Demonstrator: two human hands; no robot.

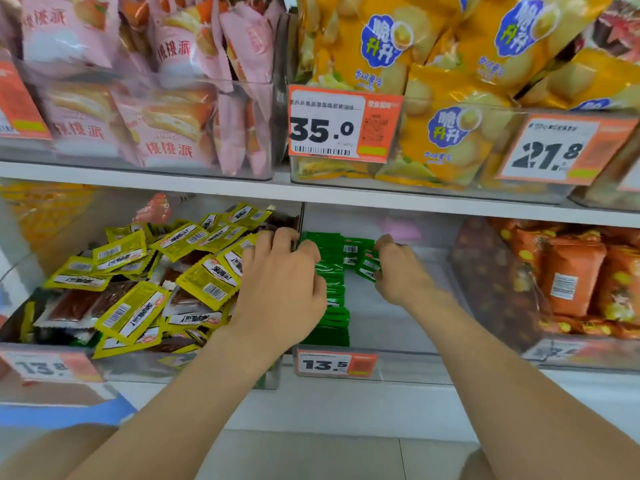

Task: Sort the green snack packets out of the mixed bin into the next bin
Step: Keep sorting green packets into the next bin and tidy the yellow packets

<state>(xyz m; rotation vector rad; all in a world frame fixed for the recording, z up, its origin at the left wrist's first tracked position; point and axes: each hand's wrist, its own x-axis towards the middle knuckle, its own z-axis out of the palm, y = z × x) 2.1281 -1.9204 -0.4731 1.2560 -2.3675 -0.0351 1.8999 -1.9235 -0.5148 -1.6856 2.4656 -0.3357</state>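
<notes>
The mixed bin [145,370] on the lower shelf holds several yellow-green packets [138,310] and red-brown ones. In the clear bin to its right [408,362], green snack packets [334,296] stand in a row along the left wall. My left hand [280,289] reaches across the divider between the two bins, fingers curled over the green row. A small bunch of green packets [365,261] is pinched in my right hand [401,271] at the far end of the row.
Price tags 13.5 [336,363] and 13.8 [48,367] hang on the bin fronts. Orange snack bags [575,275] fill the bin at right. On the upper shelf [207,183] stand bins of pink and yellow bags.
</notes>
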